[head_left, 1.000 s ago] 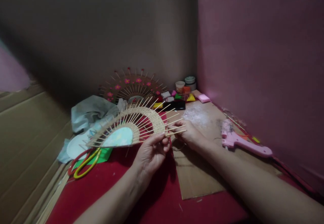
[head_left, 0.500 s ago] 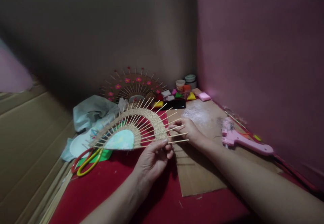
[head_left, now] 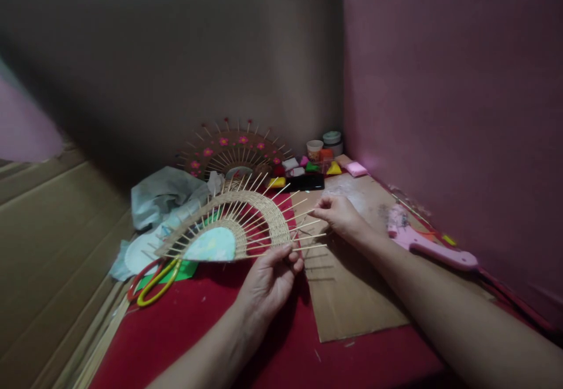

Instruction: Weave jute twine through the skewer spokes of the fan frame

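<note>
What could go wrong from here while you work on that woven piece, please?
1. The left hand grips the weave only at its lower edge; a tug from the right hand, pinched near the sticks, might bend or snap them.
2. Bare stick ends point at the right hand and could prick it.
3. The glue gun lies beside the right forearm and might get knocked.
</note>
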`<action>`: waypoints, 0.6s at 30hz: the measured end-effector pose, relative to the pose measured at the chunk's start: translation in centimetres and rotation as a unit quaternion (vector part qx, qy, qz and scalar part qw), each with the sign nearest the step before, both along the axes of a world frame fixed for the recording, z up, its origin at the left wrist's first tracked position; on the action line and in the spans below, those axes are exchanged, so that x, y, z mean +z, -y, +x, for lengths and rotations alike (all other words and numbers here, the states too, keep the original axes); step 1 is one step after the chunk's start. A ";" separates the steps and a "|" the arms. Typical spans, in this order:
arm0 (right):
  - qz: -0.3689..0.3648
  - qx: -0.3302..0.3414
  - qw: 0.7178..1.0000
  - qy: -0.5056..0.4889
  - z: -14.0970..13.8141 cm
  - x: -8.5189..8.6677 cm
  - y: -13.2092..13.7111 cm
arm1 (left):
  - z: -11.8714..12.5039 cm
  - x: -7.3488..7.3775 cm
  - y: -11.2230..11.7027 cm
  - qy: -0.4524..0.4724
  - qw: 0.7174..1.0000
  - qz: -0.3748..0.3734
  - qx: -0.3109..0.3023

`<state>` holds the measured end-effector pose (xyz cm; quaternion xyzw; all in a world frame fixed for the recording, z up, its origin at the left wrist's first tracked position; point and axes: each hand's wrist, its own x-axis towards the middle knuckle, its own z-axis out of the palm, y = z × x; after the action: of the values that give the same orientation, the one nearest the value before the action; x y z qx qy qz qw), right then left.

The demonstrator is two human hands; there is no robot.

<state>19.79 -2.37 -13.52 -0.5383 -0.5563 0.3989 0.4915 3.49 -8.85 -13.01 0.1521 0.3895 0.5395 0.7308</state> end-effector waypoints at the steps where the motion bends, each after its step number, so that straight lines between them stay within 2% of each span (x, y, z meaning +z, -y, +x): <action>1: 0.003 -0.001 1.000 0.002 0.1 0.2 0.1 | 0.0 0.0 0.0 0.000 1.000 0.003 -0.002; 6: -0.015 0.032 0.999 -0.012 1.1 1.2 0.6 | 0.0 0.1 0.0 -0.004 1.000 0.001 -0.009; 10: -0.011 0.045 0.997 -0.062 1.1 1.6 0.9 | 0.0 0.0 0.0 -0.006 1.000 0.004 -0.017; 14: -0.049 0.048 0.986 -0.149 0.5 0.9 0.8 | -0.1 0.0 0.4 0.003 0.999 0.018 -0.030; 18: -0.115 0.093 0.962 -0.230 -0.3 0.0 0.7 | -0.3 0.2 1.0 0.015 0.998 0.033 -0.045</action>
<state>19.49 -3.12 -13.55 -0.4309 -0.4262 0.6173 0.5016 3.22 -9.89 -12.84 0.1856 0.3535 0.5208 0.7546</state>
